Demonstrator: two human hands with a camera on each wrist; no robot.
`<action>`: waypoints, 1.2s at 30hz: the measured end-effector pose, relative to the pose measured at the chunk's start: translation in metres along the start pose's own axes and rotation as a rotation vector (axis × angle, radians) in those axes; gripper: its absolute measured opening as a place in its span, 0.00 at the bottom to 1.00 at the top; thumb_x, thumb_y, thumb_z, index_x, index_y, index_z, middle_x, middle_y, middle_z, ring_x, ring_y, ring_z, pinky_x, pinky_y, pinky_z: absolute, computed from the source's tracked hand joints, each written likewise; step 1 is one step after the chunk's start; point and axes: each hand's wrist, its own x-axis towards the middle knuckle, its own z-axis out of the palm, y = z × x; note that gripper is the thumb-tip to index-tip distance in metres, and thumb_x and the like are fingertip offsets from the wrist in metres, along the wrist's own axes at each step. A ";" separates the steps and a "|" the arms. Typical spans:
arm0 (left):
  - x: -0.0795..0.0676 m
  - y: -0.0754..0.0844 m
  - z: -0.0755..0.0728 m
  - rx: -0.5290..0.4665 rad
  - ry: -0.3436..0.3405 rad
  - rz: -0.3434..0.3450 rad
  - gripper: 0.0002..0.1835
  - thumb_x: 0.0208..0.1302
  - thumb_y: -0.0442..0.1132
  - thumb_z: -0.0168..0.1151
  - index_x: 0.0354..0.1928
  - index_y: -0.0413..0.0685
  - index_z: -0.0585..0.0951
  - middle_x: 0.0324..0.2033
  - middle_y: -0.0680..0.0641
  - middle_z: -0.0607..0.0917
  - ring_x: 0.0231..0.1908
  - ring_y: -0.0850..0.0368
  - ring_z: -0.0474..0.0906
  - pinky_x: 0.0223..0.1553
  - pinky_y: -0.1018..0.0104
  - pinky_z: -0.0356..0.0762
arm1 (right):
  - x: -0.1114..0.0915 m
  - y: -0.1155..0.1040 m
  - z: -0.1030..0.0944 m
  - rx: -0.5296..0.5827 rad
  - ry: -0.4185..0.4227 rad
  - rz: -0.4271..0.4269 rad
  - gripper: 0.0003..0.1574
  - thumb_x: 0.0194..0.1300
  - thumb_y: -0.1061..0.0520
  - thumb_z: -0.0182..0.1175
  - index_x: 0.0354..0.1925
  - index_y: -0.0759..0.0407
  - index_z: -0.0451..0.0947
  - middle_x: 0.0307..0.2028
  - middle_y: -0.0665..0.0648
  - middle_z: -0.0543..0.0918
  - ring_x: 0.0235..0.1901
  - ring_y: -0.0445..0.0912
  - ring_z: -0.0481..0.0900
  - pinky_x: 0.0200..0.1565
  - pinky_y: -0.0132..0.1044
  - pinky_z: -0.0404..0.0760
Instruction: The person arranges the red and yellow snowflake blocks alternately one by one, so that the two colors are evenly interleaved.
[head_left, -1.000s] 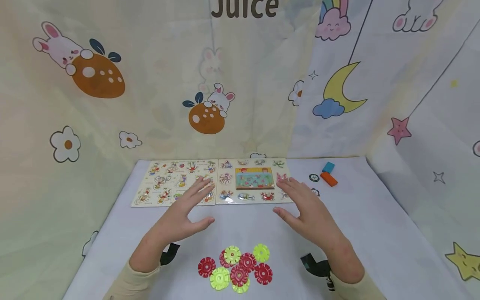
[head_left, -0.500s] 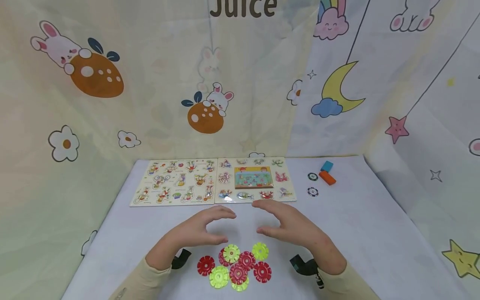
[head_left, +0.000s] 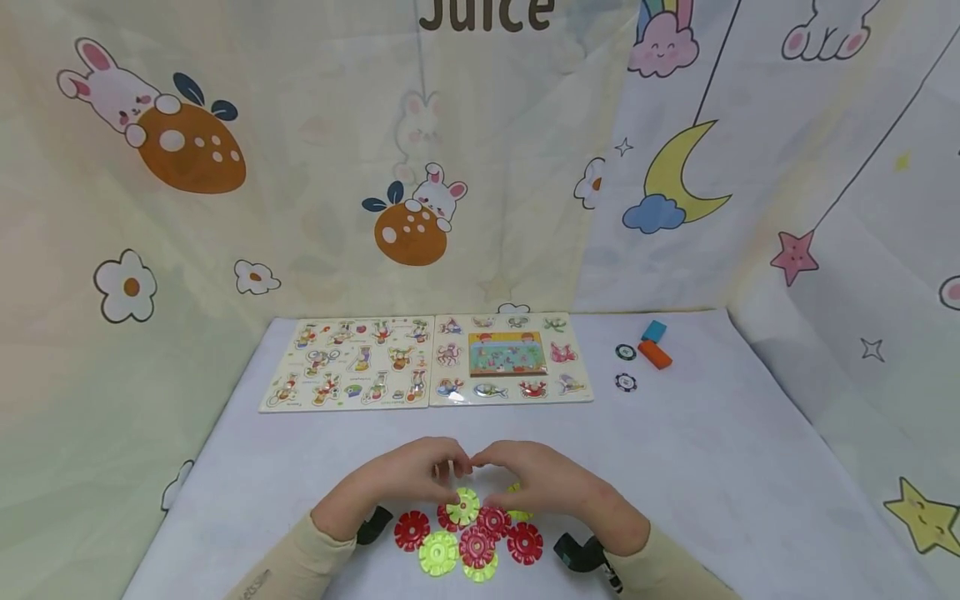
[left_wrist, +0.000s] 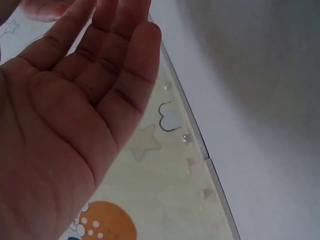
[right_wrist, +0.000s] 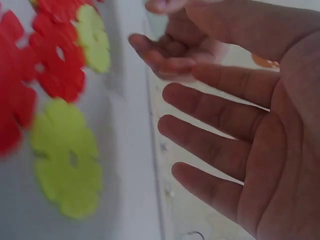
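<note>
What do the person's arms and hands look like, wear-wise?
Left hand and right hand: no gloves. Left sleeve and right sleeve: plain cream, the left with a greyish mark. Black device near each wrist; the right shows black-and-white banding.

Both of the person's forearms point(head_left: 288, 562), in long cream-coloured sleeves point(head_left: 663, 573), are slanting inward. The bare left hand point(head_left: 405, 471) and bare right hand point(head_left: 547, 479) are facing each other, fingertips nearly meeting, thumbs standing apart; the right fingers point(right_wrist: 212, 107) are spreading mostly straight, the left ones gently bending.
</note>
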 end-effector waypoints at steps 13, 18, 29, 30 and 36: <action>-0.001 -0.002 0.011 0.061 -0.041 -0.124 0.15 0.47 0.38 0.73 0.36 0.58 0.79 0.29 0.57 0.79 0.30 0.63 0.73 0.32 0.69 0.73 | 0.010 -0.008 0.047 -0.302 0.007 -0.194 0.23 0.60 0.44 0.64 0.55 0.40 0.78 0.42 0.42 0.73 0.38 0.34 0.66 0.39 0.25 0.69; 0.002 -0.001 0.019 0.133 -0.044 -0.110 0.17 0.46 0.41 0.75 0.39 0.60 0.80 0.30 0.60 0.78 0.31 0.63 0.72 0.34 0.69 0.73 | 0.012 -0.006 0.049 -0.267 0.002 -0.096 0.20 0.54 0.45 0.69 0.48 0.38 0.82 0.35 0.39 0.73 0.33 0.33 0.66 0.35 0.25 0.70; 0.006 0.009 0.025 0.239 -0.033 -0.129 0.20 0.46 0.45 0.76 0.43 0.58 0.80 0.29 0.62 0.76 0.30 0.64 0.71 0.33 0.69 0.72 | 0.012 -0.005 0.042 -0.086 -0.072 0.120 0.21 0.48 0.47 0.73 0.42 0.44 0.79 0.27 0.39 0.73 0.28 0.35 0.68 0.33 0.29 0.71; 0.006 0.009 0.024 0.239 -0.033 -0.128 0.20 0.46 0.45 0.76 0.43 0.58 0.80 0.30 0.62 0.76 0.30 0.64 0.72 0.33 0.69 0.72 | 0.013 -0.004 0.041 -0.072 -0.074 0.128 0.20 0.48 0.47 0.73 0.42 0.44 0.80 0.27 0.39 0.73 0.28 0.36 0.69 0.33 0.29 0.71; 0.007 0.005 0.022 0.256 -0.030 -0.106 0.18 0.46 0.45 0.75 0.41 0.58 0.80 0.30 0.62 0.76 0.30 0.65 0.71 0.34 0.70 0.71 | 0.015 -0.002 0.037 0.042 -0.073 0.176 0.22 0.46 0.48 0.75 0.39 0.47 0.77 0.27 0.43 0.73 0.28 0.37 0.69 0.31 0.30 0.72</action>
